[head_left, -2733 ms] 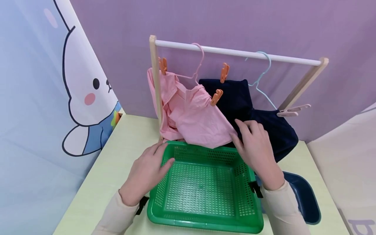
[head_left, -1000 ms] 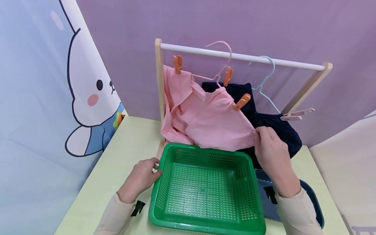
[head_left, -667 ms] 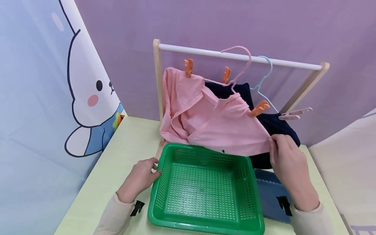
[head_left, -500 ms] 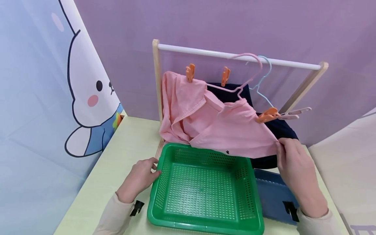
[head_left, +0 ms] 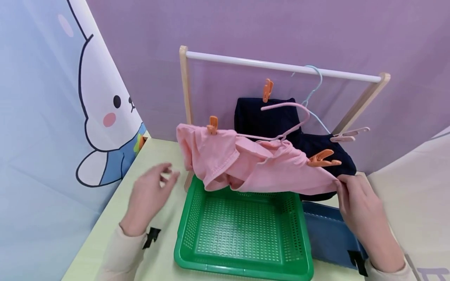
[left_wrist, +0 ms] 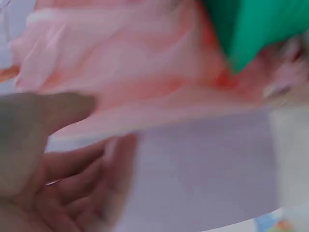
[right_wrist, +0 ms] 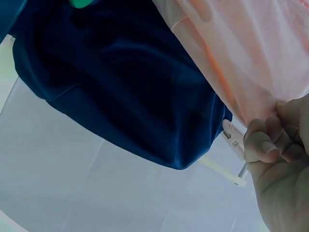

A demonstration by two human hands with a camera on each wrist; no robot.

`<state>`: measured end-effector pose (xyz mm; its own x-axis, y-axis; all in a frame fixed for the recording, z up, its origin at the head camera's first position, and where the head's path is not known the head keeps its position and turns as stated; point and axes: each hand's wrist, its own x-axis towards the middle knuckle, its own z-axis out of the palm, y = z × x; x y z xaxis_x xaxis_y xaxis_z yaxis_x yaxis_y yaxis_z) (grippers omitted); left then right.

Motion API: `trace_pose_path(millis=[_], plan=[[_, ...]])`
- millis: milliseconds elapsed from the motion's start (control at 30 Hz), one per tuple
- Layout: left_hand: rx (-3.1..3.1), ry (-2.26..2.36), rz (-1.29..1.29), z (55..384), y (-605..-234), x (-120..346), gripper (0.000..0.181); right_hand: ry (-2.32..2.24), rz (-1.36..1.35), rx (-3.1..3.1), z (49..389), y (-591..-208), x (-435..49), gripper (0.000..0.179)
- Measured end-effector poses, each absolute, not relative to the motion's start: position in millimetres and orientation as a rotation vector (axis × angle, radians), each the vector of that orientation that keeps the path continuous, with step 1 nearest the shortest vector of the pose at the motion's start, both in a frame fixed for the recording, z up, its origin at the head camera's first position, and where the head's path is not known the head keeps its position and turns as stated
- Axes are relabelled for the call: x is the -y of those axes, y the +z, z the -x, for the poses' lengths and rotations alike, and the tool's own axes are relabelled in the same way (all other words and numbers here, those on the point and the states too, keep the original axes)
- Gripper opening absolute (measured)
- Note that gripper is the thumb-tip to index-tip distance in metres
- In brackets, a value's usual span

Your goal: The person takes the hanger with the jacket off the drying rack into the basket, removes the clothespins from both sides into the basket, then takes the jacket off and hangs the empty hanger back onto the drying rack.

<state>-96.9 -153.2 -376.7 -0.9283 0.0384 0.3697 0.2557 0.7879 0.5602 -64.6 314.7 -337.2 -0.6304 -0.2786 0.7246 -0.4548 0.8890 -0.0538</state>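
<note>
A pink shirt (head_left: 216,156) hangs crumpled on a pink hanger (head_left: 306,117), whose hook is below the white rail and off it. Orange clothespins, one at the left shoulder (head_left: 212,125) and one at the right (head_left: 322,159), clip the shirt. My right hand (head_left: 367,222) pinches the shirt's right end between thumb and fingers, and the right wrist view shows the cloth (right_wrist: 256,63) pulled taut from there. Left of the shirt, my left hand (head_left: 149,197) is raised with loosely bent fingers, holding nothing. In the left wrist view the shirt (left_wrist: 130,63) is blurred close to the thumb.
A green basket (head_left: 242,271) stands below the shirt, overlapping a blue tray (head_left: 327,234) at right. On the rack's rail (head_left: 246,61) a light-blue hanger (head_left: 320,80) bears a dark navy garment (head_left: 267,117), with an orange clothespin (head_left: 268,90) and a pale clothespin (head_left: 346,136).
My right hand has pulled the shirt to the right; the pink hanger slid along the rail, then dropped off it. My left hand has left the basket's rim and moved up and left.
</note>
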Motion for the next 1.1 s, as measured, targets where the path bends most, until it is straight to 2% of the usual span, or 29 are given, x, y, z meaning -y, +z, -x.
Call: trace_pose_path(millis=[200, 400, 633, 867, 1100], plan=[[2.184, -0.799, 0.462, 112, -334, 161, 0.038, 0.273, -0.546, 2.312, 61, -339, -318, 0.055], [2.201, -0.727, 0.694, 126, -320, 159, 0.046, 0.282, -0.577, 2.334, 60, -342, -321, 0.054], [2.268, -0.727, 0.693, 119, -324, 162, 0.038, 0.315, -0.614, 2.358, 56, -346, -323, 0.053], [2.376, -0.738, 0.692, 95, -333, 171, 0.039, 0.306, -0.621, 2.470, 40, -351, -323, 0.063], [2.515, -0.826, 0.611, 69, -364, 173, 0.034, 0.364, -0.689, 2.451, 33, -370, -324, 0.053]])
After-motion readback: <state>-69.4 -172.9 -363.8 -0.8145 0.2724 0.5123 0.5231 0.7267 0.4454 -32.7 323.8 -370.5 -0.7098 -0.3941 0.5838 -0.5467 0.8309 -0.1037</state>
